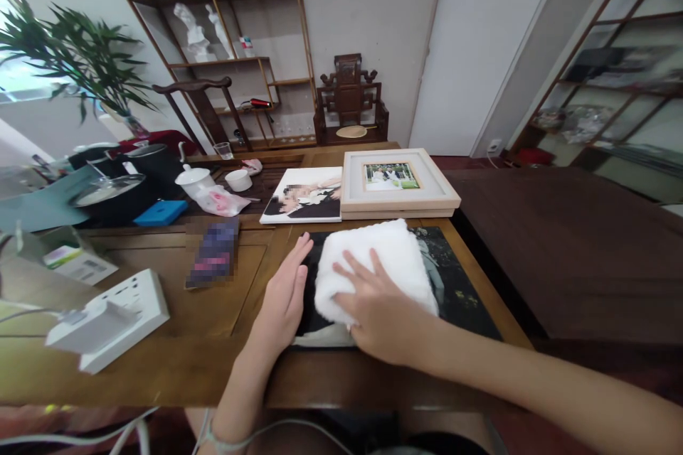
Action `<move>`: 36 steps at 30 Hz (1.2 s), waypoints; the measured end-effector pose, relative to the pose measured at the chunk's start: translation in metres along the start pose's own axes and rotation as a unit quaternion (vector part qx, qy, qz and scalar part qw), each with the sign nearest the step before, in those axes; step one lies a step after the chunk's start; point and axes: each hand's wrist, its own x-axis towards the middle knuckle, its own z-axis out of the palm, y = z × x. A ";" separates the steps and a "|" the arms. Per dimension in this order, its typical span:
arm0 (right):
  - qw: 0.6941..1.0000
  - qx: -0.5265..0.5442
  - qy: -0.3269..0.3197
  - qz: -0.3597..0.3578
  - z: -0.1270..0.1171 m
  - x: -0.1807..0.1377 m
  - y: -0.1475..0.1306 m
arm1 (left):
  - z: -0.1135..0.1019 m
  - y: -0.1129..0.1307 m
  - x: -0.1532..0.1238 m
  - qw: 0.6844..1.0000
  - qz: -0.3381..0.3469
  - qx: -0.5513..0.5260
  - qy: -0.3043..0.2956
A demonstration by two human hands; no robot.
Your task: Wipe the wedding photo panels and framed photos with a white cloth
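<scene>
A white fluffy cloth (389, 256) lies folded over a large dark photo print (464, 291) near the table's front edge. Spread flat on the cloth, my right hand (381, 306) presses it with fingers apart. My left hand (285, 291) rests along the print's left edge, fingers stretched out and holding nothing. Much of the picture is hidden under cloth and hands; a pale figure shows at its right side. Just beyond lie a white-edged photo panel (306, 210) and light wooden picture frames (400, 210), stacked, the top one with a small outdoor photo.
On the wooden table (250, 370) at left are a white power strip (128, 313), an opened box (80, 263), a blurred dark packet (213, 252), a blue box (160, 212) and a white teapot (193, 176). Black pots stand behind. A brown surface (576, 249) lies to the right.
</scene>
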 end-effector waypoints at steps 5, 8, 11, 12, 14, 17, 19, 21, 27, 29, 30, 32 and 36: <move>0.973 0.022 -0.062 -0.221 -0.005 -0.004 -0.015 | -0.004 0.001 -0.003 1.000 -0.003 0.004 0.016; 0.953 0.066 -0.097 -0.280 -0.013 -0.013 -0.006 | -0.004 -0.001 -0.003 1.000 0.003 0.015 0.015; 0.955 0.117 -0.121 -0.244 -0.024 -0.026 0.006 | -0.002 -0.002 -0.002 0.999 0.014 0.038 -0.004; 0.963 0.128 -0.122 -0.205 -0.027 -0.030 0.009 | -0.001 -0.003 -0.002 0.999 0.019 0.047 -0.015; 0.981 0.132 -0.103 -0.100 -0.033 -0.036 0.018 | 0.000 -0.004 -0.001 0.997 0.033 0.057 -0.027; 0.992 0.118 -0.024 0.045 -0.036 -0.032 0.035 | 0.002 -0.004 -0.001 0.997 0.059 0.049 -0.020; 0.989 0.116 0.020 0.086 -0.037 -0.018 0.048 | 0.003 -0.004 -0.001 0.997 0.072 0.038 -0.016; 0.988 0.123 0.039 0.090 -0.036 0.003 0.055 | 0.003 -0.004 0.000 0.996 0.079 0.031 -0.022; 0.989 0.143 0.032 0.001 -0.025 0.073 0.033 | 0.001 -0.001 0.001 0.996 0.076 0.050 -0.022; 0.990 0.135 0.025 -0.017 -0.020 0.084 0.025 | 0.000 -0.001 0.002 0.996 0.072 0.051 -0.030; 0.991 0.129 0.022 -0.020 -0.018 0.085 0.023 | 0.000 -0.001 0.002 0.996 0.071 0.049 -0.033; 0.993 0.114 0.022 -0.012 -0.017 0.079 0.024 | 0.000 -0.002 0.002 0.996 0.070 0.042 -0.030; 0.996 0.076 0.025 0.037 -0.024 0.038 0.044 | 0.002 -0.004 0.002 0.997 0.068 0.021 -0.018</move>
